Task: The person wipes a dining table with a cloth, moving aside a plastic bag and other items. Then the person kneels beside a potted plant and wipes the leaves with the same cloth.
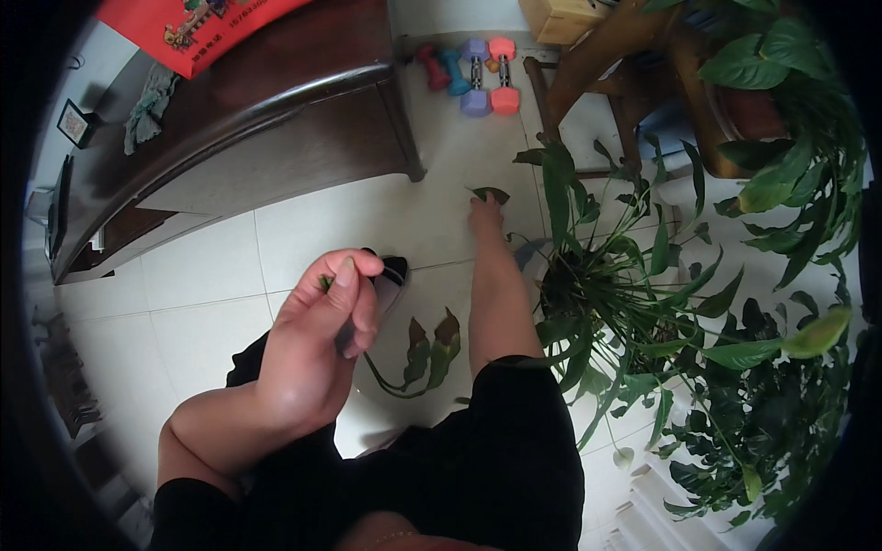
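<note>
In the middle, my left hand (327, 303) is curled round thin green stems, its thumb pressed against the forefinger. A short green stem end (324, 282) pokes out by the knuckles. Below the fingers the stems bend down to two withered leaves (417, 355), partly green with brown tips. My right arm reaches out towards the tiled floor, and my right hand (486, 217) has its fingertips at a dark green leaf (490, 196). Whether the fingers grip that leaf or only touch it, I cannot tell. To its right stands a leafy potted plant (606, 282); foliage mostly hides its pot.
A dark wooden cabinet (310, 138) fills the upper left, with a red printed sheet (207, 27) over it. By the wall lie purple dumbbells (475, 103) and coral dumbbells (505, 100). Wooden furniture (620, 69) and more plants (758, 399) crowd the right. A shoe (393, 282) shows behind my left hand.
</note>
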Tool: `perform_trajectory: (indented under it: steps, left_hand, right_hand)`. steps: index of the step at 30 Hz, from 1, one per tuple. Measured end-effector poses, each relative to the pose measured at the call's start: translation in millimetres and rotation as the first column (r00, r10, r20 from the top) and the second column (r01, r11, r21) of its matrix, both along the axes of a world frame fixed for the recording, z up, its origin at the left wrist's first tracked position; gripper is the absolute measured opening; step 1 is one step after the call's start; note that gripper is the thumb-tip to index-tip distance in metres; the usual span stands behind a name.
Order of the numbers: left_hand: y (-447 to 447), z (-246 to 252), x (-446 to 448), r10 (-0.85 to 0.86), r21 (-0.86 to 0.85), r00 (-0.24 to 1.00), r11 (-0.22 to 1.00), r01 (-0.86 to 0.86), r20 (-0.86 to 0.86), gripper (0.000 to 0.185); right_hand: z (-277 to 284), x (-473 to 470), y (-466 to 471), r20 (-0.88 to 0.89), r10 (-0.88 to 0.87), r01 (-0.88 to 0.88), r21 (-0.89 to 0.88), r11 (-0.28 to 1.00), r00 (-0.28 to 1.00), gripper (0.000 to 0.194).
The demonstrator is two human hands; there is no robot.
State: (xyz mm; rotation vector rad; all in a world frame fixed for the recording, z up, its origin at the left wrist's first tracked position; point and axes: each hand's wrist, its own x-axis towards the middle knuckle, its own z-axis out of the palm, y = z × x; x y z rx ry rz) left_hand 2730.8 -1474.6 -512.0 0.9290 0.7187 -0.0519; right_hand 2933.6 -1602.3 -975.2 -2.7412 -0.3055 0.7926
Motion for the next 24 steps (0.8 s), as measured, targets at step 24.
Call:
perform_trajectory:
  steps: [24]
  left_hand:
    - [-136.2,-9.8,-83.5,-0.809,0.507,0.575,0.549,0.664,0.122,0.02]
  right_hand:
    - [432.2,-346.1,-156.4,0.135,-0.569,0.11,0.92,0.375,0.811,0.022]
